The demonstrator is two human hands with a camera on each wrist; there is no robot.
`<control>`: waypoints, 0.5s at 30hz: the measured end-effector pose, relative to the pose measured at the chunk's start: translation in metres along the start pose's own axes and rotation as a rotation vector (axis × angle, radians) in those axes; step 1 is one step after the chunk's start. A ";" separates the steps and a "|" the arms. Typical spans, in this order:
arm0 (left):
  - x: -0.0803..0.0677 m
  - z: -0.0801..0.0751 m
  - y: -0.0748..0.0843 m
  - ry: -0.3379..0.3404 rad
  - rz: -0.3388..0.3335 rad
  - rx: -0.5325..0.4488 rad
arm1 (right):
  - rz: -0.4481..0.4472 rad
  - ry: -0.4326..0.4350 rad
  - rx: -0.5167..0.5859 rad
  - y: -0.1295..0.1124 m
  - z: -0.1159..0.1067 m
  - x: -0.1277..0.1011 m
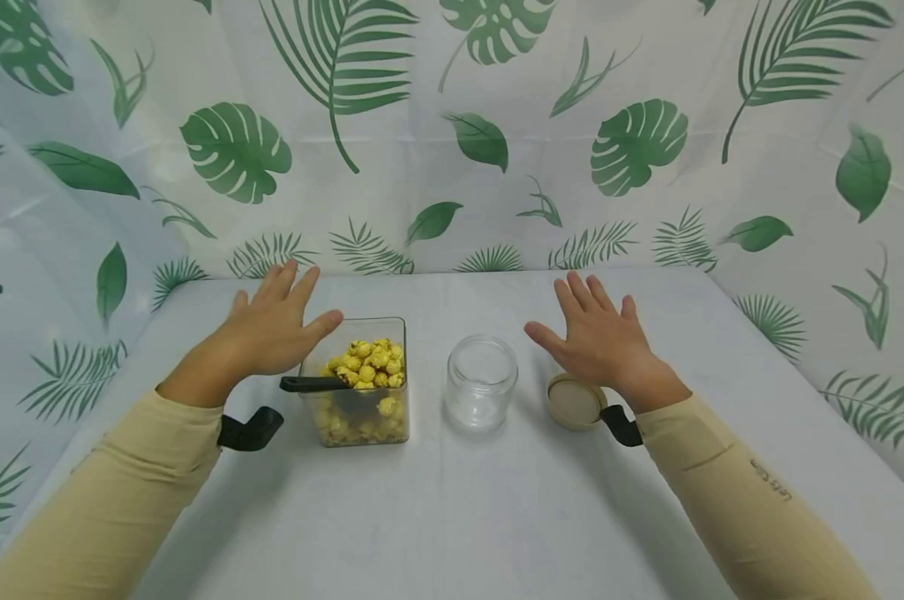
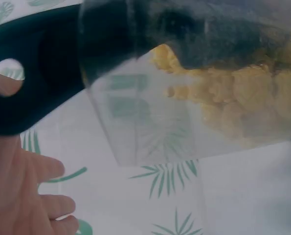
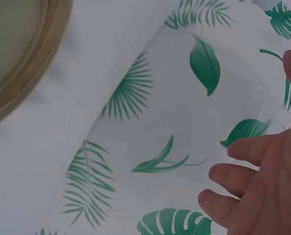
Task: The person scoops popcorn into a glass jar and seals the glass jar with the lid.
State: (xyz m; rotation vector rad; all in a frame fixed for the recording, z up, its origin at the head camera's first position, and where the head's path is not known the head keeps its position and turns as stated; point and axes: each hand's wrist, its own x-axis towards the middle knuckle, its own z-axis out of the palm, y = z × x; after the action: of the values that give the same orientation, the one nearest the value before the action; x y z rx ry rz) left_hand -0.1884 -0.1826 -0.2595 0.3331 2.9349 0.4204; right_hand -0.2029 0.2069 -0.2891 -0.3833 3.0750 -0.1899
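Note:
My left hand point(image 1: 272, 329), fingers spread and palm down, hovers by the left rim of a clear square container point(image 1: 408, 417). Yellow popcorn point(image 1: 372, 362) fills much of that container, and a black-handled utensil point(image 1: 312, 384) lies in it with its handle over the left rim; the popcorn hides its far end. In the left wrist view the dark handle point(image 2: 37, 63) with a hole looms close. My right hand point(image 1: 601, 342), fingers also spread, is above and behind a round beige lid point(image 1: 575, 404). Between the hands stands a clear glass jar point(image 1: 481, 387), uncapped, with nothing visible inside.
A white table point(image 1: 452, 517) carries all these things. Behind and beside it hangs a white sheet point(image 1: 526, 158) printed with green leaves. Black straps with camera mounts point(image 1: 251, 429) sit at both wrists, below the beige sleeves point(image 1: 729, 475).

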 end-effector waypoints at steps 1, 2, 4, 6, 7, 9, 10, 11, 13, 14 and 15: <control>-0.001 0.000 -0.001 0.009 0.007 -0.016 | -0.004 0.009 0.012 -0.001 0.001 0.000; -0.002 -0.001 -0.002 0.018 0.015 -0.036 | -0.011 0.023 0.028 -0.002 0.001 0.000; -0.006 -0.002 -0.004 0.032 0.027 -0.094 | -0.032 0.055 0.066 -0.004 0.002 0.000; -0.011 -0.003 -0.006 0.040 0.036 -0.147 | -0.060 0.087 0.104 -0.008 0.002 -0.001; -0.015 -0.004 -0.006 0.040 0.036 -0.168 | -0.075 0.098 0.117 -0.011 0.002 -0.001; -0.022 -0.003 -0.006 0.040 0.037 -0.204 | -0.100 0.110 0.146 -0.017 0.002 -0.001; -0.026 -0.003 -0.006 0.040 0.033 -0.212 | -0.112 0.113 0.158 -0.020 0.002 -0.001; -0.029 -0.002 -0.007 0.041 0.030 -0.211 | -0.126 0.116 0.167 -0.024 0.002 0.000; -0.036 -0.001 -0.007 0.041 0.021 -0.200 | -0.153 0.123 0.186 -0.032 0.002 0.001; -0.039 0.000 -0.008 0.036 0.014 -0.194 | -0.169 0.128 0.197 -0.037 0.002 0.001; -0.042 0.001 -0.008 0.024 0.004 -0.184 | -0.185 0.131 0.207 -0.041 0.002 0.002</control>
State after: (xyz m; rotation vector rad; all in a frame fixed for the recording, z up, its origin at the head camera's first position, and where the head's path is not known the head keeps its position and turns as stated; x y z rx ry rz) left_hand -0.1493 -0.2002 -0.2580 0.3111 2.8897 0.6938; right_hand -0.1945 0.1665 -0.2859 -0.6676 3.1005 -0.5552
